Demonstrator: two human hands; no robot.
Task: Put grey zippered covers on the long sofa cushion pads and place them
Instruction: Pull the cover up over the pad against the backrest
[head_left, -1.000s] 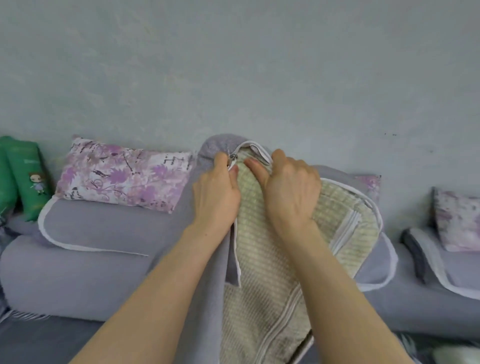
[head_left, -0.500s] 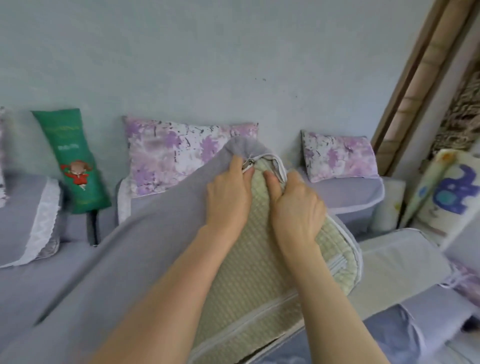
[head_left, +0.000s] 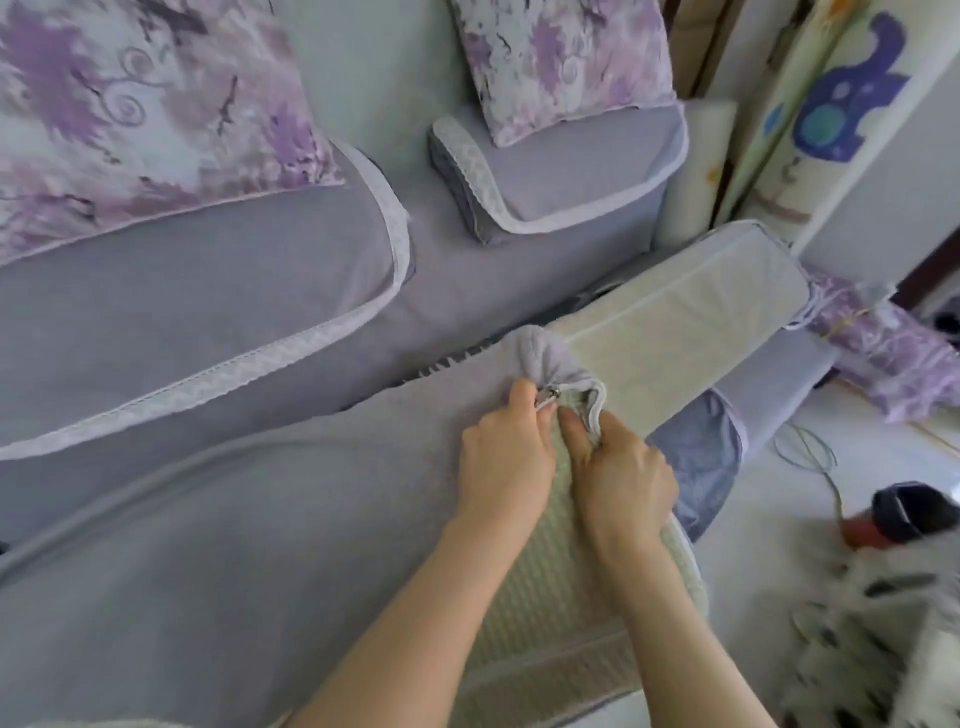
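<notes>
Just right of centre, toward 4 o'clock, our left hand (head_left: 506, 457) pinches the zipper pull (head_left: 550, 397) at the bunched corner of the grey cover (head_left: 234, 519). Our right hand (head_left: 621, 478) grips the cover's white-piped edge right beside it, at its 3 o'clock. The quilted cushion pad (head_left: 545, 597) sits half inside the cover along the sofa (head_left: 467, 280) front, with a second bare pad (head_left: 675, 332) touching that corner at 1 o'clock and floral pillows (head_left: 145, 104) up around 11 and 12.
</notes>
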